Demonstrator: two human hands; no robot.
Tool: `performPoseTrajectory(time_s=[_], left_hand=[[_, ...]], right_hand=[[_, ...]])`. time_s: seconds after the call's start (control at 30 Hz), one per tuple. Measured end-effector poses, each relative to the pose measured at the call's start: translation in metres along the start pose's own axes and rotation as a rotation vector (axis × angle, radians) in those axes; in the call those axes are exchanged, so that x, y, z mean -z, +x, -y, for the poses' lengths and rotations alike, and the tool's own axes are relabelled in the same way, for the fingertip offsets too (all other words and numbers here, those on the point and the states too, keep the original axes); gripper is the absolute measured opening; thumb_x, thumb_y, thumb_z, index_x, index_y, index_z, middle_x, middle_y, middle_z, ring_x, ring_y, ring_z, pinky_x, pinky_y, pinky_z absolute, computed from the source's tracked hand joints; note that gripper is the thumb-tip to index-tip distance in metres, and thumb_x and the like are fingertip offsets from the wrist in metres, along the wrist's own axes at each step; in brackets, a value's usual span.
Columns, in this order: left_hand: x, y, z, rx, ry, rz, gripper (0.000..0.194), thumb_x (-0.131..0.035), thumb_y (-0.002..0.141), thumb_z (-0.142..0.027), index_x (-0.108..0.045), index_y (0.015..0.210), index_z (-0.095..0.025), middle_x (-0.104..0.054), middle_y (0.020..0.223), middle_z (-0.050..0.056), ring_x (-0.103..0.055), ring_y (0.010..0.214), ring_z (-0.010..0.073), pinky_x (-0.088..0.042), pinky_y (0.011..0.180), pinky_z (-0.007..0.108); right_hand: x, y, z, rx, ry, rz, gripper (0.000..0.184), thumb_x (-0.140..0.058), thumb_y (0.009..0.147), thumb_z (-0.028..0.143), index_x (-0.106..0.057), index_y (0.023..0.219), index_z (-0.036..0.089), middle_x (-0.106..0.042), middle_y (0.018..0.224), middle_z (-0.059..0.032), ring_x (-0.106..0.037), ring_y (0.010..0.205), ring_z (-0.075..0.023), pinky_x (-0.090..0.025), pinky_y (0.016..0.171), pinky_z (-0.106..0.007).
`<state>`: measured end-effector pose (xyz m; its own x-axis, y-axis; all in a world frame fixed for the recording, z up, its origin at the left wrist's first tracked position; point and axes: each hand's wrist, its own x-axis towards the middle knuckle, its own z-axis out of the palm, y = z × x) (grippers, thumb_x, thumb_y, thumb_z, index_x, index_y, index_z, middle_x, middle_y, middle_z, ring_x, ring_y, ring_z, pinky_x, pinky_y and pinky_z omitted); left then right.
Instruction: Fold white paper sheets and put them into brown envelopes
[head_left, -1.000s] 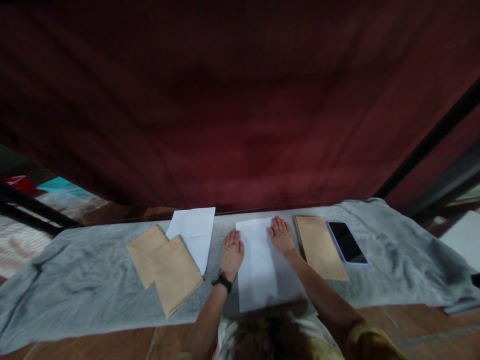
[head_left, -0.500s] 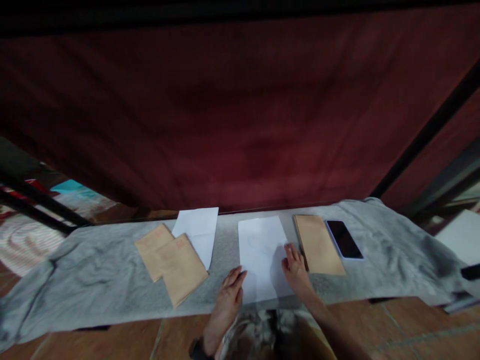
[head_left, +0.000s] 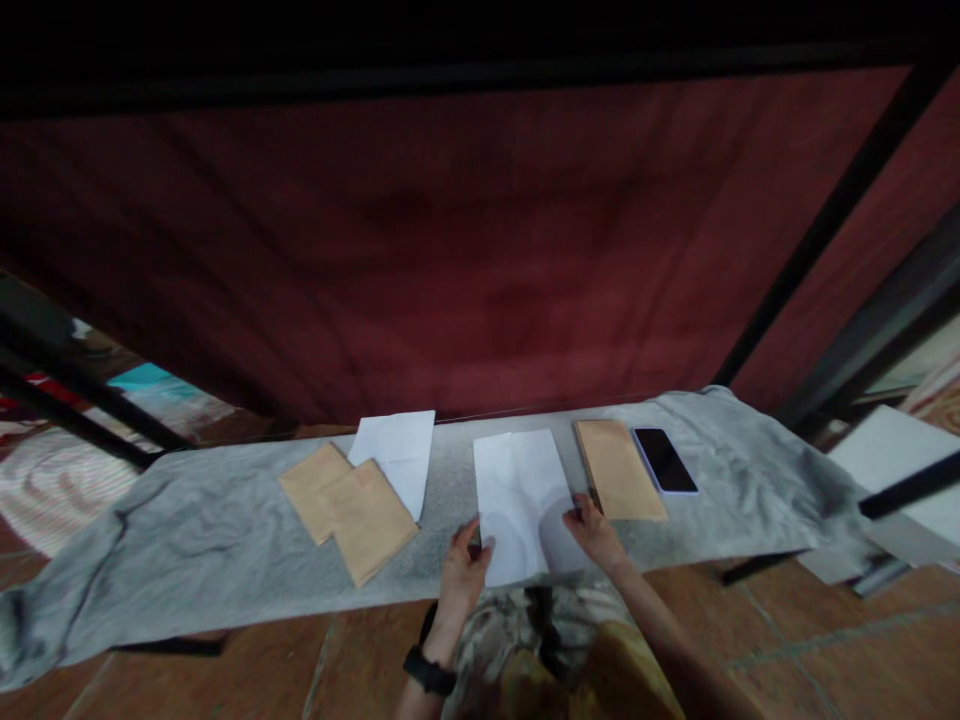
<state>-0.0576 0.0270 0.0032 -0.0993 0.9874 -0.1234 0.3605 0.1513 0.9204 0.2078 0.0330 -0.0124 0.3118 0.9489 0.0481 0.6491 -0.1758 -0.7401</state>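
Note:
A white sheet of paper (head_left: 517,490) lies in front of me on the grey cloth, its near part slightly bowed. My left hand (head_left: 465,570), with a dark wristband, pinches the sheet's lower left edge between thumb and fingers. On the opposite side my right hand (head_left: 594,532) holds the lower right edge. Just beyond the right hand is a stack of brown envelopes (head_left: 621,470). To the left, two brown envelopes (head_left: 373,520) overlap each other and partly cover another white sheet (head_left: 401,450).
A phone (head_left: 666,460) with a pale purple edge lies right of the envelope stack. The grey cloth (head_left: 217,530) covers a narrow bench over a tiled floor (head_left: 360,660). Behind it hangs a dark red panel (head_left: 480,260) with black bars. White boards (head_left: 900,465) stand at the right.
Both hands have gone from resting flat at the sheet's sides to gripping its edges, and the sheet now bows. The camera view has shifted a little.

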Motion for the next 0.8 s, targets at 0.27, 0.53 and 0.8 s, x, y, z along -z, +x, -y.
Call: performPoseTrajectory(time_s=[0.27, 0.53, 0.8], left_hand=[[0.029, -0.038, -0.014, 0.273, -0.524, 0.068, 0.053, -0.076, 0.065, -0.033, -0.073, 0.115, -0.017, -0.076, 0.108, 0.008, -0.071, 0.090, 0.0247, -0.058, 0.080, 0.036], [0.040, -0.011, -0.043, 0.097, -0.997, 0.275, 0.064, -0.067, 0.077, -0.021, -0.057, 0.141, -0.020, -0.063, 0.142, 0.013, -0.057, 0.135, 0.0286, -0.043, 0.116, 0.047], [-0.010, 0.047, -0.020, -0.220, 0.127, 0.011, 0.074, -0.053, 0.090, -0.022, -0.029, 0.160, -0.022, -0.043, 0.160, 0.012, -0.040, 0.149, 0.0271, -0.038, 0.121, 0.047]], right_hand=[[0.038, -0.029, 0.003, -0.253, 0.702, 0.276, 0.043, -0.068, 0.071, 0.035, -0.074, 0.112, 0.023, -0.072, 0.076, 0.0004, -0.064, 0.067, -0.0205, -0.051, 0.063, -0.030], [0.055, -0.010, 0.025, -0.271, 1.250, 0.406, 0.044, -0.075, 0.071, 0.033, -0.068, 0.114, 0.027, -0.069, 0.132, -0.0080, -0.070, 0.113, -0.0255, -0.057, 0.097, -0.042], [-0.002, 0.017, 0.012, 0.058, 0.487, 0.069, 0.057, -0.048, 0.092, 0.033, -0.050, 0.148, 0.023, -0.071, 0.127, -0.0123, -0.072, 0.106, -0.0260, -0.061, 0.083, -0.041]])
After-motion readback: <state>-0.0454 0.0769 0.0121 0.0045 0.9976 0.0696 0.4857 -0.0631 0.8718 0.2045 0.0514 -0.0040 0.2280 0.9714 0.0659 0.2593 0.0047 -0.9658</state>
